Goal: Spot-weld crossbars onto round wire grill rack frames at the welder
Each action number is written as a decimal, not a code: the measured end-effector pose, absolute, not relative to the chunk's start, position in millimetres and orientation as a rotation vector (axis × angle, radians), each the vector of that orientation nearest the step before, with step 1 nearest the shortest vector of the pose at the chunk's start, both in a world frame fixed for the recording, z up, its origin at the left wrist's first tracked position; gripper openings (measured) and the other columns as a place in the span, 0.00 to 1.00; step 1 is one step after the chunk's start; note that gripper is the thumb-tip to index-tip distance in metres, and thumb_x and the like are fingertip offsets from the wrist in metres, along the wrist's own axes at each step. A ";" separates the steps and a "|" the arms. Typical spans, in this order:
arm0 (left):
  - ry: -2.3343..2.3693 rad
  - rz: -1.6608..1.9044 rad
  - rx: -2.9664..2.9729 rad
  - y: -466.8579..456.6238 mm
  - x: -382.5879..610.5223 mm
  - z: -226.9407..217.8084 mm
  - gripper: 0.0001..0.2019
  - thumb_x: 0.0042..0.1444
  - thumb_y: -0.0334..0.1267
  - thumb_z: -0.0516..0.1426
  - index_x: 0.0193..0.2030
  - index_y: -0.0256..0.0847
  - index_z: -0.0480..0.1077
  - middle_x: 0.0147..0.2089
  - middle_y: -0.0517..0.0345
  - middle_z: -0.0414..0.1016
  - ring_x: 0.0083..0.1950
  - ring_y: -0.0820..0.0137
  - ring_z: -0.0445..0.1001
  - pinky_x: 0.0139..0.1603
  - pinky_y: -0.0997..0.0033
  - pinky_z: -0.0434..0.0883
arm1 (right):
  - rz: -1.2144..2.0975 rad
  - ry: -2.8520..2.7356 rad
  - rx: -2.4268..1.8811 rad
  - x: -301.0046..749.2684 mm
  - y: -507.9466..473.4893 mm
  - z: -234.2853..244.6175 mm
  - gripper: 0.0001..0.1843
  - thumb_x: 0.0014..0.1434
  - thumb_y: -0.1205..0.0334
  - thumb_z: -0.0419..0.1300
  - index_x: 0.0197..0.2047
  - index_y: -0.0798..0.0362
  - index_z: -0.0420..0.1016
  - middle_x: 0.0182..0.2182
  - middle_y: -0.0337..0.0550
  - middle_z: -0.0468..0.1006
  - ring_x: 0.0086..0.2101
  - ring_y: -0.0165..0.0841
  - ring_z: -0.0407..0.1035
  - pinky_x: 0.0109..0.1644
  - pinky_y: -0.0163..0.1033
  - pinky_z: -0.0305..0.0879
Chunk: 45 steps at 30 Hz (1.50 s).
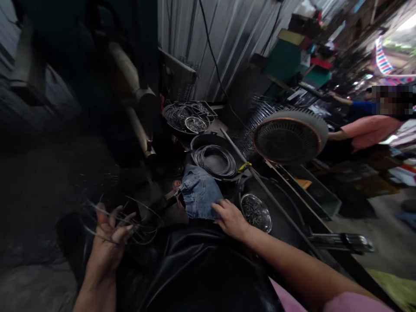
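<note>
My left hand [108, 236] is at the lower left, its fingers closed around a thin wire frame of rings and spokes [130, 221], blurred by motion. My right hand [230, 219] rests fingers down on a folded piece of blue denim [198, 193] lying in front of me. Just right of that hand a small round metal disc [256, 212] lies in a dark pan. A black shiny apron [201, 268] covers my lap below both hands.
A dark pan holds coiled wire rings [214, 159]; behind it a tray of wire pieces with a metal disc [195, 123]. A round fan guard [287, 138] stands at right. A long metal bar [269, 195] runs diagonally. Other people stand at far right. A dark machine is at left.
</note>
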State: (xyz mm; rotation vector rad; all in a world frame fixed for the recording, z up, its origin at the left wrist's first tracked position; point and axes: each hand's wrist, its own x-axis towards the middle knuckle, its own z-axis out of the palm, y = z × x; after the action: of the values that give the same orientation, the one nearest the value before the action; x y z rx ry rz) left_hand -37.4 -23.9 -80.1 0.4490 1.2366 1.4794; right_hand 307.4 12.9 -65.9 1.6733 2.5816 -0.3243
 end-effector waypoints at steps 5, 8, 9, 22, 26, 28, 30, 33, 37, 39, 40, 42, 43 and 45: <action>1.309 1.577 0.516 -27.0 -40.3 -85.8 0.50 0.32 0.25 0.66 0.62 0.63 0.52 0.61 0.54 0.56 0.53 0.57 0.69 0.32 0.68 0.78 | -0.623 2.467 1.692 301.6 25.3 -58.9 0.12 0.50 0.73 0.60 0.39 0.54 0.77 0.36 0.45 0.75 0.38 0.35 0.69 0.44 0.36 0.64; 1.314 1.671 0.500 -29.6 -41.6 -88.5 0.44 0.32 0.23 0.64 0.57 0.59 0.57 0.63 0.54 0.54 0.58 0.52 0.65 0.31 0.70 0.78 | -1.044 2.396 1.442 297.0 17.0 -50.6 0.14 0.46 0.71 0.64 0.39 0.53 0.78 0.35 0.41 0.76 0.38 0.35 0.70 0.45 0.35 0.64; 1.311 1.684 0.495 -30.9 -42.1 -89.9 0.44 0.31 0.22 0.64 0.56 0.58 0.58 0.65 0.54 0.52 0.61 0.50 0.63 0.30 0.73 0.78 | -1.183 2.342 1.362 293.3 10.6 -49.8 0.15 0.45 0.70 0.64 0.39 0.52 0.78 0.34 0.40 0.77 0.38 0.35 0.70 0.45 0.35 0.64; 0.455 1.654 0.401 -58.3 -41.9 -65.3 0.41 0.40 0.28 0.57 0.65 0.51 0.57 0.72 0.55 0.44 0.70 0.45 0.43 0.58 0.39 0.64 | -1.168 2.408 0.733 224.2 41.1 -36.0 0.09 0.41 0.71 0.60 0.29 0.52 0.78 0.20 0.36 0.72 0.23 0.32 0.65 0.28 0.34 0.60; 0.324 1.582 0.446 -49.0 -34.6 -65.0 0.44 0.41 0.33 0.55 0.69 0.46 0.49 0.73 0.54 0.37 0.71 0.44 0.37 0.56 0.46 0.68 | -1.781 2.475 1.061 212.1 71.0 -25.2 0.13 0.50 0.60 0.61 0.39 0.54 0.78 0.29 0.40 0.76 0.29 0.32 0.68 0.33 0.36 0.64; 0.278 1.535 0.432 -43.2 -31.0 -64.2 0.46 0.40 0.34 0.54 0.70 0.44 0.46 0.73 0.53 0.35 0.71 0.44 0.36 0.55 0.47 0.68 | -2.155 2.323 1.265 205.5 80.1 -28.4 0.16 0.51 0.55 0.62 0.40 0.56 0.78 0.28 0.40 0.75 0.27 0.30 0.66 0.31 0.35 0.63; 0.247 1.498 0.412 -37.2 -27.7 -62.4 0.47 0.40 0.34 0.54 0.70 0.44 0.44 0.73 0.52 0.35 0.71 0.43 0.37 0.55 0.48 0.68 | -2.424 2.169 1.383 199.3 87.1 -32.2 0.20 0.47 0.53 0.67 0.41 0.58 0.77 0.29 0.40 0.75 0.24 0.28 0.65 0.29 0.34 0.63; 0.229 1.479 0.385 -28.7 -23.4 -60.7 0.47 0.40 0.34 0.53 0.71 0.45 0.42 0.73 0.53 0.35 0.71 0.45 0.40 0.57 0.48 0.67 | -2.705 2.021 1.378 192.4 96.1 -31.8 0.22 0.45 0.54 0.70 0.41 0.57 0.77 0.30 0.41 0.76 0.24 0.27 0.66 0.29 0.34 0.63; 0.210 1.482 0.356 -18.3 -19.3 -63.1 0.47 0.41 0.35 0.53 0.71 0.44 0.41 0.73 0.55 0.34 0.70 0.47 0.43 0.57 0.50 0.67 | -2.879 1.951 1.316 189.4 106.2 -24.6 0.19 0.45 0.55 0.70 0.38 0.57 0.77 0.28 0.40 0.75 0.23 0.28 0.67 0.27 0.33 0.61; 0.205 1.481 0.343 -12.9 -18.0 -62.1 0.47 0.41 0.35 0.53 0.71 0.43 0.42 0.73 0.53 0.36 0.69 0.47 0.47 0.57 0.50 0.67 | -2.932 1.908 1.400 188.3 111.1 -22.0 0.20 0.44 0.53 0.71 0.37 0.57 0.76 0.28 0.40 0.76 0.22 0.28 0.67 0.26 0.33 0.61; 0.211 1.478 0.334 -10.1 -17.4 -59.6 0.46 0.41 0.35 0.52 0.71 0.43 0.42 0.73 0.52 0.38 0.69 0.46 0.49 0.57 0.49 0.67 | -2.939 1.905 1.459 187.0 113.9 -21.0 0.20 0.44 0.52 0.71 0.36 0.57 0.76 0.27 0.41 0.76 0.21 0.28 0.67 0.25 0.33 0.61; 0.238 1.474 0.312 -4.2 -16.4 -49.2 0.46 0.42 0.37 0.52 0.71 0.42 0.42 0.73 0.49 0.40 0.69 0.47 0.49 0.57 0.50 0.67 | -2.934 1.942 1.560 182.1 120.2 -19.5 0.21 0.44 0.49 0.70 0.34 0.57 0.76 0.25 0.40 0.75 0.20 0.28 0.66 0.25 0.33 0.62; 0.263 1.477 0.295 -1.0 -16.0 -41.5 0.46 0.43 0.37 0.53 0.71 0.42 0.41 0.72 0.48 0.42 0.69 0.47 0.49 0.57 0.50 0.67 | -2.934 1.969 1.582 178.3 124.0 -18.8 0.20 0.44 0.49 0.70 0.32 0.57 0.76 0.24 0.39 0.74 0.19 0.27 0.65 0.24 0.33 0.62; 0.326 1.488 0.257 5.8 -15.9 -22.1 0.47 0.42 0.38 0.54 0.71 0.41 0.40 0.72 0.44 0.43 0.69 0.46 0.48 0.59 0.51 0.66 | -2.964 1.986 1.570 168.2 132.7 -17.8 0.20 0.44 0.47 0.69 0.29 0.57 0.75 0.21 0.38 0.72 0.18 0.27 0.63 0.22 0.33 0.61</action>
State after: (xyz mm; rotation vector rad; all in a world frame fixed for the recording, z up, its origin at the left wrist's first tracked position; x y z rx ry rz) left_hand -15.9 5.8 -22.1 0.2570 0.3259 1.4885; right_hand 168.2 132.7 -17.8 1.5697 1.9861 -2.9644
